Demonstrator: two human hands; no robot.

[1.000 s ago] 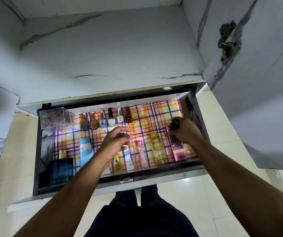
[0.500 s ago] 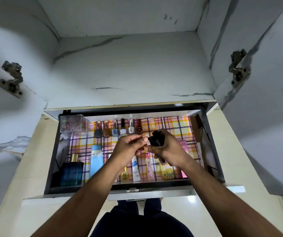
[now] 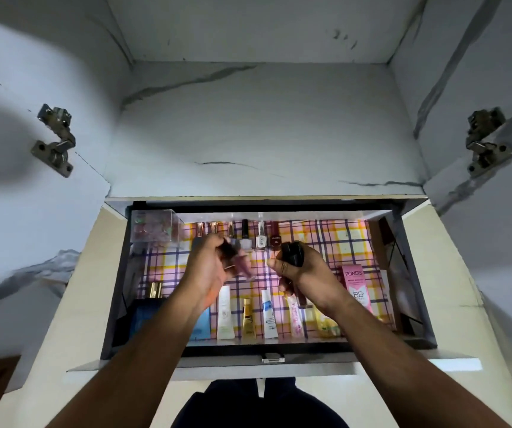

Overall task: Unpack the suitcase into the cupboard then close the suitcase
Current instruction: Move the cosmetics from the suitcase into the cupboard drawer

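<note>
At the drawer's back left stands a clear plastic box (image 3: 156,225). The left hand (image 3: 214,267) hovers over the open plaid-lined drawer (image 3: 353,239), fingers clenched around a small blurred pinkish bottle (image 3: 242,267). The right hand (image 3: 307,273) grips several dark slim cosmetic tubes (image 3: 291,254). Best to set each upright beside the nail-polish row (image 3: 261,239), in the free gap before the pink Pond's box (image 3: 356,285).

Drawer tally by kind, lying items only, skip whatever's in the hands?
Nail polish bottles: 6
Other bottles: 4
Tubes: 3
Boxes: 2
Total: 15
Skipped: pinkish item in left hand, black item in right hand; drawer right edge unclear.
</note>
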